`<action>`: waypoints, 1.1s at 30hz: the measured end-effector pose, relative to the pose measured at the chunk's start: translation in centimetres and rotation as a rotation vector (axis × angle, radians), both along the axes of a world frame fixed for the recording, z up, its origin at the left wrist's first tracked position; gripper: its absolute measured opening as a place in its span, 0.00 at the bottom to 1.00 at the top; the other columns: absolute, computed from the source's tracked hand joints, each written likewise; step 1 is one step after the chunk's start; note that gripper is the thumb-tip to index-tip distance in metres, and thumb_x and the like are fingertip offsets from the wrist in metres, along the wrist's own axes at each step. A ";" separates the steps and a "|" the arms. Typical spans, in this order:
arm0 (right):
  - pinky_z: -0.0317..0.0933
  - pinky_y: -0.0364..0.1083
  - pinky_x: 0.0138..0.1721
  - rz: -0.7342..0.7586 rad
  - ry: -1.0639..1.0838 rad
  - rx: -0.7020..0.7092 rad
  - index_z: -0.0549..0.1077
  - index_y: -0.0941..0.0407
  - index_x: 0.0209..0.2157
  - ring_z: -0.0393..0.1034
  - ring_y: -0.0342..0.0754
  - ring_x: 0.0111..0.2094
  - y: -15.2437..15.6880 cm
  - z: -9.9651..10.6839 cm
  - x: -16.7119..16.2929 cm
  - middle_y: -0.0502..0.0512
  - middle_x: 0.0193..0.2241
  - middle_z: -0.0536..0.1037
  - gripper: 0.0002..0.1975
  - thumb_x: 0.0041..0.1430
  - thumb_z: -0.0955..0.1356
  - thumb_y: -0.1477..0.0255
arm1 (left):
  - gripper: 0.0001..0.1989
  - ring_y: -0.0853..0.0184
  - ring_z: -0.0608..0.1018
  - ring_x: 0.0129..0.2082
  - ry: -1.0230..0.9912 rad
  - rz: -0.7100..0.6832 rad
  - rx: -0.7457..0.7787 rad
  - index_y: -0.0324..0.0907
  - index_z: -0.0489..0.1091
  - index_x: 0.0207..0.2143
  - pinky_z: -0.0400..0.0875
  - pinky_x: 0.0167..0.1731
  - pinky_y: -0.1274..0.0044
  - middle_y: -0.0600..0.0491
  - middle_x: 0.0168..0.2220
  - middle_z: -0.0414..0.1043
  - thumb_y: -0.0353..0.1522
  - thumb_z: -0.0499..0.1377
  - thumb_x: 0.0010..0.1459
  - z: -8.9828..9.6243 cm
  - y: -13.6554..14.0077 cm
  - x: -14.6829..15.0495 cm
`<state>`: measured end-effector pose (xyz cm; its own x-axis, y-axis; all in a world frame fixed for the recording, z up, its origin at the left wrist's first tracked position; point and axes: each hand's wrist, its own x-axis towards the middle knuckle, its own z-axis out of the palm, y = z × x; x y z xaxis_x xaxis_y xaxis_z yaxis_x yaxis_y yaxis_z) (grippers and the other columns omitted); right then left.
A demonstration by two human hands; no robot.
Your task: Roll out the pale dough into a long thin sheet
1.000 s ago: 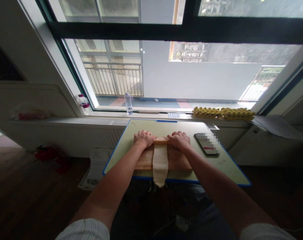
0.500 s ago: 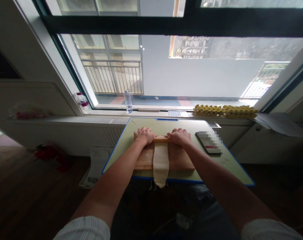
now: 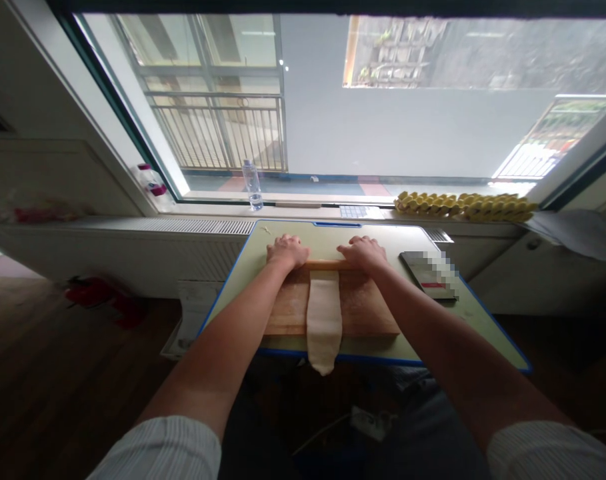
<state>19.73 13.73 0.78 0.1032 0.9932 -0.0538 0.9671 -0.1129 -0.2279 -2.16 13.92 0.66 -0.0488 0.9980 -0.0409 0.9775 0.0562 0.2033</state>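
Note:
A wooden rolling pin (image 3: 325, 265) lies crosswise over the far part of a long flat strip of pale dough (image 3: 324, 320). My left hand (image 3: 288, 252) is curled over the pin's left end, and my right hand (image 3: 363, 253) grips its right end. Under the dough is a wooden cutting board (image 3: 370, 310), with some pale flour marks on it. The dough's near end hangs past the board and over the front edge of the small table (image 3: 390, 235). Both palms hide the ends of the pin.
A phone (image 3: 427, 277), partly blurred out, lies right of the board. Along the windowsill stand a clear bottle (image 3: 253, 186), a bottle with a pink label (image 3: 153, 181) and yellow egg trays (image 3: 465, 206). A red fire extinguisher (image 3: 105, 300) is on the floor at left.
The view has tilted down and come slightly closer. The bit of dough that showed beyond the pin is no longer visible there. Both hands keep hold of the pin.

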 end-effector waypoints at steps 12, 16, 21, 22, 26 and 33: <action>0.61 0.60 0.61 -0.001 0.014 0.028 0.77 0.57 0.61 0.66 0.67 0.63 1.8 -0.3 0.2 0.70 0.63 0.73 0.30 0.67 0.65 0.53 | 0.28 0.48 0.74 0.63 0.000 -0.003 0.043 0.45 0.75 0.61 0.70 0.62 0.57 0.40 0.65 0.72 0.46 0.54 0.64 0.0 1.7 0.0; 0.61 0.60 0.61 0.004 0.006 0.033 0.77 0.57 0.60 0.66 0.67 0.63 2.0 -0.3 0.2 0.70 0.63 0.74 0.30 0.67 0.65 0.52 | 0.28 0.48 0.75 0.63 0.017 -0.007 0.039 0.45 0.76 0.60 0.71 0.61 0.57 0.40 0.64 0.73 0.47 0.54 0.64 -0.2 2.1 0.0; 0.61 0.61 0.62 0.006 0.004 0.038 0.77 0.58 0.61 0.66 0.67 0.63 1.8 -0.4 0.2 0.70 0.63 0.74 0.31 0.67 0.65 0.52 | 0.28 0.48 0.75 0.62 0.021 -0.013 0.038 0.45 0.75 0.60 0.71 0.61 0.56 0.40 0.64 0.73 0.47 0.53 0.64 -0.3 2.1 0.0; 0.61 0.61 0.62 0.007 0.003 0.039 0.77 0.58 0.61 0.66 0.67 0.64 1.7 -0.4 0.2 0.70 0.63 0.73 0.31 0.67 0.65 0.52 | 0.28 0.48 0.75 0.62 0.021 -0.013 0.040 0.45 0.76 0.60 0.71 0.61 0.56 0.40 0.64 0.73 0.46 0.53 0.64 -0.3 2.0 0.0; 0.60 0.61 0.62 0.002 0.001 0.028 0.76 0.58 0.62 0.65 0.67 0.64 1.3 -0.3 0.1 0.69 0.64 0.73 0.31 0.67 0.65 0.52 | 0.27 0.48 0.74 0.63 0.016 -0.013 0.031 0.47 0.76 0.60 0.70 0.62 0.56 0.41 0.64 0.73 0.46 0.53 0.64 -0.1 1.5 0.0; 0.60 0.61 0.61 0.003 -0.011 0.017 0.78 0.57 0.60 0.65 0.66 0.63 0.6 -0.2 0.0 0.69 0.62 0.74 0.30 0.67 0.64 0.53 | 0.27 0.49 0.74 0.63 0.013 -0.020 0.004 0.48 0.76 0.60 0.69 0.62 0.56 0.42 0.65 0.72 0.46 0.52 0.64 0.1 0.7 -0.1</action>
